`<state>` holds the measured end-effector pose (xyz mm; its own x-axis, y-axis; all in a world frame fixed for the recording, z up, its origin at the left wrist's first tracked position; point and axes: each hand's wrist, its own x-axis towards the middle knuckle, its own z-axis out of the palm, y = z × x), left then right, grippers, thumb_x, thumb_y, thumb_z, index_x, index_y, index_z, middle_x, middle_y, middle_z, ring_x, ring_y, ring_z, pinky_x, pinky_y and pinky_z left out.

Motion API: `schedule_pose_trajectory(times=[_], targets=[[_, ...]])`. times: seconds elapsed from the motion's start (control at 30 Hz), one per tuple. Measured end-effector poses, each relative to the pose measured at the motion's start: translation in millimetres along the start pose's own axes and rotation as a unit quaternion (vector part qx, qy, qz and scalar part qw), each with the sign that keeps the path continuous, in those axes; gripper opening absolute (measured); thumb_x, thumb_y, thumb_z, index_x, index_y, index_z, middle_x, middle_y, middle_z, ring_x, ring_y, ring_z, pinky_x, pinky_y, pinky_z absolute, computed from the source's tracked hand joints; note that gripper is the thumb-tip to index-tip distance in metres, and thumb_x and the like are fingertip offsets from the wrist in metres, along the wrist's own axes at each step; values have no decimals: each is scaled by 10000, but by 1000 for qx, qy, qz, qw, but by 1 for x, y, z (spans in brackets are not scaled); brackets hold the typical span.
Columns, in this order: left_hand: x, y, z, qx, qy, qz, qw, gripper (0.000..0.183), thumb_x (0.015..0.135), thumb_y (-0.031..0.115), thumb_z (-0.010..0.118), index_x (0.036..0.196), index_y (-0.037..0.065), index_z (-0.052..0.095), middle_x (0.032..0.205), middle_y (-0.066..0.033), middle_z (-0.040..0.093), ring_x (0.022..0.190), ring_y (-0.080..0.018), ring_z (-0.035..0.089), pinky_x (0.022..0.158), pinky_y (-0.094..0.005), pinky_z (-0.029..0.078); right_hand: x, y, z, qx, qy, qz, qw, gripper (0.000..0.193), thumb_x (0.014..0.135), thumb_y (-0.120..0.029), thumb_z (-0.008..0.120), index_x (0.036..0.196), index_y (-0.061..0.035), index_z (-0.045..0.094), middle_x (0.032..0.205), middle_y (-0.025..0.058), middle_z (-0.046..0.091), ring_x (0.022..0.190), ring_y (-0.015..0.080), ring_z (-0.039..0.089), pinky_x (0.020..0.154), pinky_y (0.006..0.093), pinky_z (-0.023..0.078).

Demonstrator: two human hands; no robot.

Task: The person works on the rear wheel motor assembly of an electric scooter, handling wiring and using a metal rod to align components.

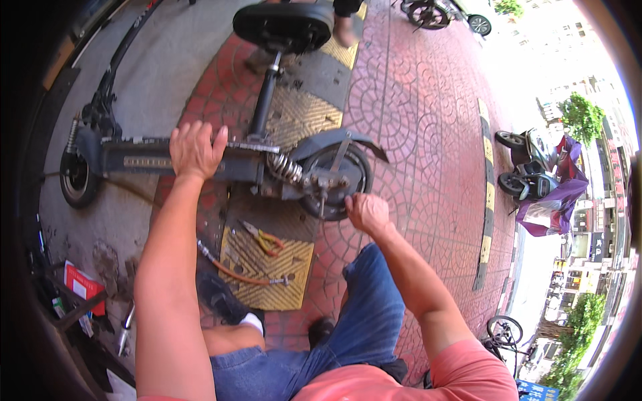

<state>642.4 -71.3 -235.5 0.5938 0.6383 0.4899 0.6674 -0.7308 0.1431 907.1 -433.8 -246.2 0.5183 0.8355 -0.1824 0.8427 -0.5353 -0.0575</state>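
Note:
An electric scooter with a dark deck (234, 164) stands across in front of me, its front wheel (79, 175) to the left. My left hand (195, 150) grips the deck, fingers over its far edge and thumb spread. At the right end is the rear wheel (361, 175), under a black fender (348, 138) and beside a coil spring (285, 167). My right hand (369, 212) is closed at the near right edge of that wheel's tyre; its fingertips are partly hidden. A black seat (284, 28) rises on a post (265, 100) from the deck.
Pliers with yellow-red handles (267, 242) and an orange-brown hose (244, 277) lie on a yellow-black ramp (294, 297) near my feet. A red-white box (85, 287) sits lower left. Another person's hand (345, 32) shows beyond the seat. Parked scooters (531, 164) stand at right.

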Motion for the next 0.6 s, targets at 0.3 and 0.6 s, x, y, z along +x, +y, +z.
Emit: schedule_pose_trajectory(times=[0.3, 0.6], targets=[[2, -9, -18, 13, 5, 3, 1000, 421, 976, 460, 588, 748, 107, 603, 838, -101, 616, 881, -339, 587, 829, -484, 428, -2, -28, -16, 49, -32, 56, 997, 356, 938, -339, 575, 831, -22, 695, 786, 232, 734, 750, 435, 732, 728, 525, 589], [4, -4, -17, 3, 11, 4, 1000, 415, 977, 453, 603, 742, 111, 596, 826, -93, 608, 859, -333, 583, 807, -475, 420, -5, -26, -19, 45, -31, 66, 996, 371, 972, -311, 531, 830, -22, 716, 814, 239, 741, 799, 437, 740, 757, 541, 582]])
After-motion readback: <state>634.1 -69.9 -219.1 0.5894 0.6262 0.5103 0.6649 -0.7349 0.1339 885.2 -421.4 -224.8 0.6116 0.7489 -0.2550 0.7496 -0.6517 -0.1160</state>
